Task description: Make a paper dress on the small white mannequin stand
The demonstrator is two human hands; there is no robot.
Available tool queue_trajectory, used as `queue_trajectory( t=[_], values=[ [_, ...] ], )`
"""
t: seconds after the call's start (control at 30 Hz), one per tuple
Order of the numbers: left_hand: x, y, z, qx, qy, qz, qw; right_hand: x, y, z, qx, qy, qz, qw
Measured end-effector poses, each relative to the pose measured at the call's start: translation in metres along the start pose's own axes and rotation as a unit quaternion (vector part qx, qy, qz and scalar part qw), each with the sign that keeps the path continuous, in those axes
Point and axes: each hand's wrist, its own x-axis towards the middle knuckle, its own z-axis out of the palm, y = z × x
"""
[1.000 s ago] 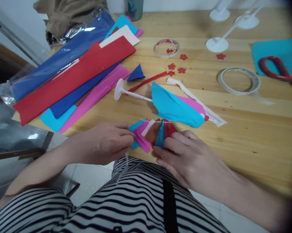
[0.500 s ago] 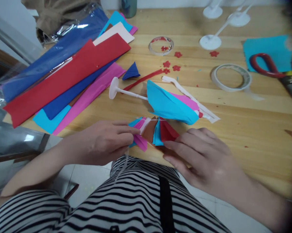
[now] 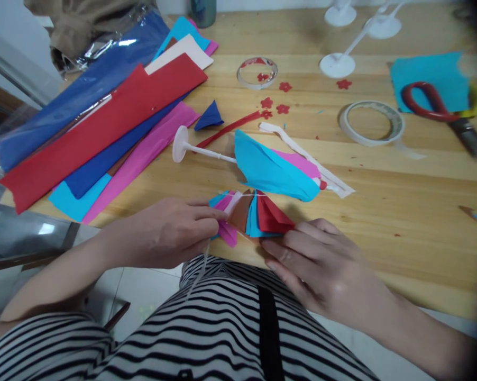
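A row of coloured crepe paper pieces point(image 3: 239, 214) in blue, pink, white, brown and red lies at the table's front edge, with a thin pale strand along its top. My left hand point(image 3: 175, 233) pinches the pink and blue end on the left. A clear narrow strip point(image 3: 201, 270) dangles below that hand. My right hand point(image 3: 321, 259) has its fingers curled at the row's lower right edge, against the red piece point(image 3: 273, 214); its grip is partly hidden. Just beyond the row rests a white stand point(image 3: 207, 152) on its side, with blue and pink paper point(image 3: 274, 166) around its far end.
Stacked paper strips point(image 3: 103, 127) lie at the left. Small red paper flowers point(image 3: 283, 109), a clear tape roll point(image 3: 276, 79) and a white tape roll point(image 3: 344, 124) are farther back. Scissors point(image 3: 429, 111) overlap blue paper at right. White stands point(image 3: 337, 65) stand behind.
My right hand has shifted slightly down along the row, and the red piece is spread a little farther right. My left hand keeps its pinch. The view has moved slightly.
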Motion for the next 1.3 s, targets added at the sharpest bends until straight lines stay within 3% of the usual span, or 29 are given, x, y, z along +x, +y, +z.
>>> queue_trajectory(
  t=[0.47, 0.8, 1.03, 1.3],
  values=[
    [0.0, 0.0, 0.001, 0.007, -0.025, -0.007, 1.0, -0.004, 0.005, -0.004, -0.025, -0.002, 0.005, 1.0],
    [-0.001, 0.001, 0.0, 0.005, -0.028, -0.017, 0.999, 0.002, 0.003, -0.017, -0.026, 0.03, 0.009, 0.999],
    [0.005, 0.007, -0.004, -0.031, 0.024, 0.018, 0.999, 0.002, 0.011, -0.008, -0.083, 0.02, -0.01, 0.996],
    [0.014, 0.006, 0.001, -0.019, -0.011, 0.028, 0.999, 0.006, 0.01, 0.0, -0.119, 0.03, -0.007, 0.992]
  ],
)
